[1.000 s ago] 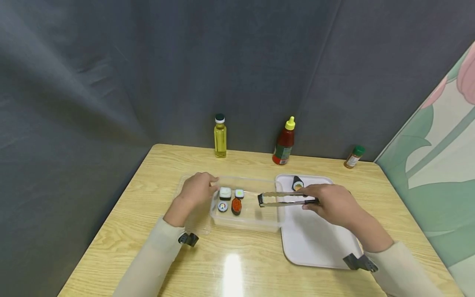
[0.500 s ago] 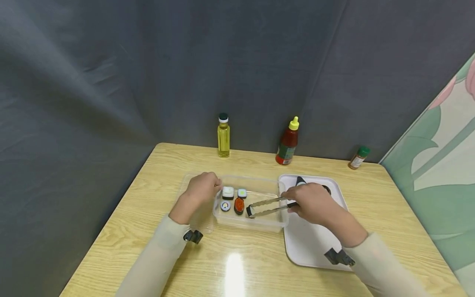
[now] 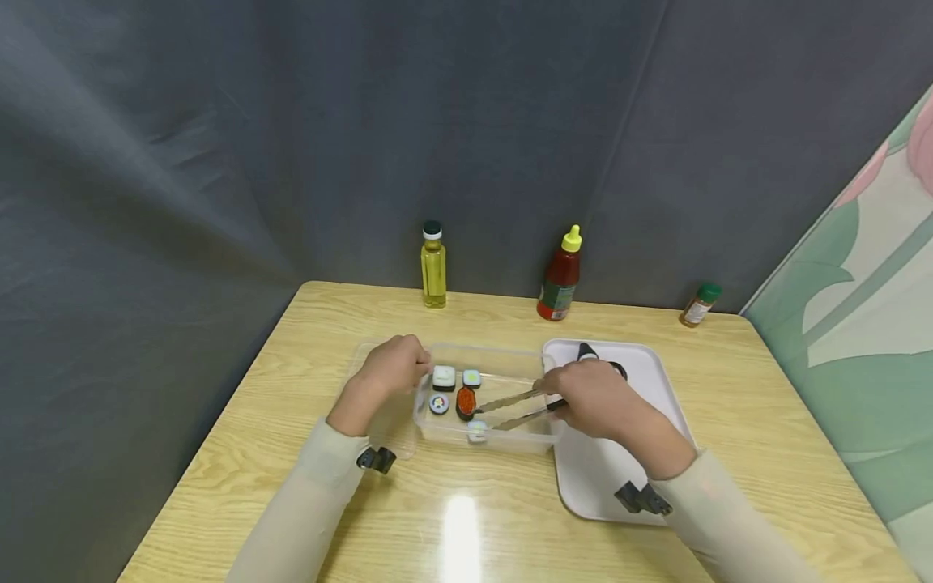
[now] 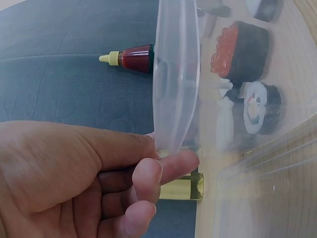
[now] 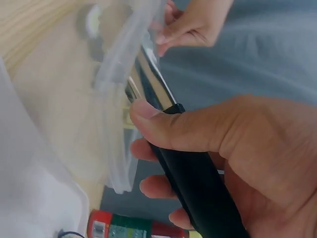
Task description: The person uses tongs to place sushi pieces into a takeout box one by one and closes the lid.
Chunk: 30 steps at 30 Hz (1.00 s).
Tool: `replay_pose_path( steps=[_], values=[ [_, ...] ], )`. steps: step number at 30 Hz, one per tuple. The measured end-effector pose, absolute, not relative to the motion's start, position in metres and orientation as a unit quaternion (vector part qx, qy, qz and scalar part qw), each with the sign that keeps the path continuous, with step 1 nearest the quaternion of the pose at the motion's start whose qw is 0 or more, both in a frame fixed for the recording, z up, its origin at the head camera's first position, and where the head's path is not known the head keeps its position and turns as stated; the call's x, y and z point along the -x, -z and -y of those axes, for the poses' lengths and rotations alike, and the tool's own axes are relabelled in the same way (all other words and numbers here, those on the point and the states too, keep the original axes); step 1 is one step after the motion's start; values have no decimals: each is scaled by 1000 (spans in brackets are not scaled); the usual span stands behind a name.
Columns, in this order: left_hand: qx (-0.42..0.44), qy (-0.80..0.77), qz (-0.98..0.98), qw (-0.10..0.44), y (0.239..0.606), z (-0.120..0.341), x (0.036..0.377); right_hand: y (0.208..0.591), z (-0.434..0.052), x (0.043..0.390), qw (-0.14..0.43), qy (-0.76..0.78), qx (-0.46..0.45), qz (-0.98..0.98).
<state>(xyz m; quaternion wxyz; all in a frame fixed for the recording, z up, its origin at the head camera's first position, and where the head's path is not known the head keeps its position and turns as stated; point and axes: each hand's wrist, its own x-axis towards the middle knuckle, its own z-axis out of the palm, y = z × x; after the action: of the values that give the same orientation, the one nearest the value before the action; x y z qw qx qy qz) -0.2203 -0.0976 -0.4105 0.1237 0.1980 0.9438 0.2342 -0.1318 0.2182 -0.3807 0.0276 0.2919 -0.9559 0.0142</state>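
We see a left hand [image 3: 394, 364] at the left end of a clear plastic box [image 3: 519, 442], with the rim caught between thumb and forefinger. In the left wrist view its other fingers are bent below the rim, just outside the box.

The right hand [image 3: 594, 397] grips the black handle of a pair of tongs [image 5: 203, 193], the thumb on one side and the fingers curled along the other. We see the two metal arms standing apart, reaching over the box's right end, with their tips inside the box.

A pale sushi piece [image 3: 477, 431] lies at the tips, showing through the front wall; we cannot tell whether the tongs touch it. So it is well ahead of the right hand's fingers, with the length of the metal arms between. The red-topped sushi [image 3: 466, 402] sits just beyond the tips. Next to it, nearer the left hand, we find the round roll [image 3: 439, 404], the white block [image 3: 444, 377] and the small green-centred piece [image 3: 471, 378].

A clear lid [image 3: 397, 441] lies on the table [image 3: 364, 526] beneath the left arm. Under the right arm is a white tray [image 3: 590, 478] with a black-wrapped cone [image 3: 585, 351], partly hidden by the hand.
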Motion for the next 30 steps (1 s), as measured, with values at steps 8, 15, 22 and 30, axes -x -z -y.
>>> replay_pose_path(
  steps=[8,15,22,30],
  values=[
    [-195,-237,-942,133,409,95,220,370,-254,118,50,-69,-249,965],
    [-205,-223,-945,122,407,95,219,374,-304,115,9,-124,-169,978],
    [-205,-217,-949,105,405,96,220,385,-346,124,-10,-150,-70,986],
    [-212,-218,-946,109,407,96,216,413,-358,125,-38,-159,-6,987]
  ],
)
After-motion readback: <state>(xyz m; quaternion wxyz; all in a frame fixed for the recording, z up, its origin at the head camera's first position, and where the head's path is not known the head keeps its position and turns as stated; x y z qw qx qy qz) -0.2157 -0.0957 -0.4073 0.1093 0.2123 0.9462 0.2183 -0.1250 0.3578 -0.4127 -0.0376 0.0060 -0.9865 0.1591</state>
